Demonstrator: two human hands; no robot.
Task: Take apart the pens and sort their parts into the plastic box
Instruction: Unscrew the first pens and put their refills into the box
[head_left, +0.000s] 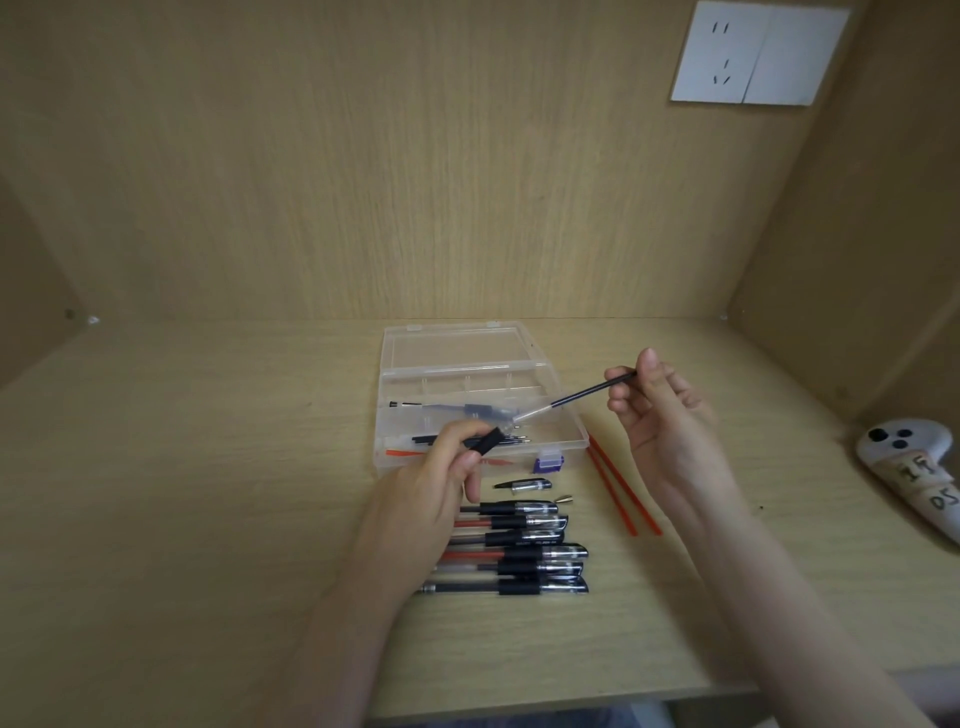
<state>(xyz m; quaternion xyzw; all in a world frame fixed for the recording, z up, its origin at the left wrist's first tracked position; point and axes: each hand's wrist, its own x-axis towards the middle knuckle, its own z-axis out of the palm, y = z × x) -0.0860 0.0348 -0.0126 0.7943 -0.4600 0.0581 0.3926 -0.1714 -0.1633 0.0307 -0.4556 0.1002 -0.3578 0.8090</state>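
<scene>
desk top (182, 493): light wood-grain laminate, flat, matte. back panel (415, 182): same laminate, upright, meeting the desk top along a straight seam. left side panel (31, 270) and right side panel (883, 234) close the recess. white socket plate (761, 52): mounted high on the back panel, at right. lighting: even, soft shadows.

Clear plastic box (452, 351) lies open, lid back; black refill (587, 392) slants up out of the black-gripped barrel (491, 439) above it; 6 capped pens (519, 552) rowed in front.
</scene>
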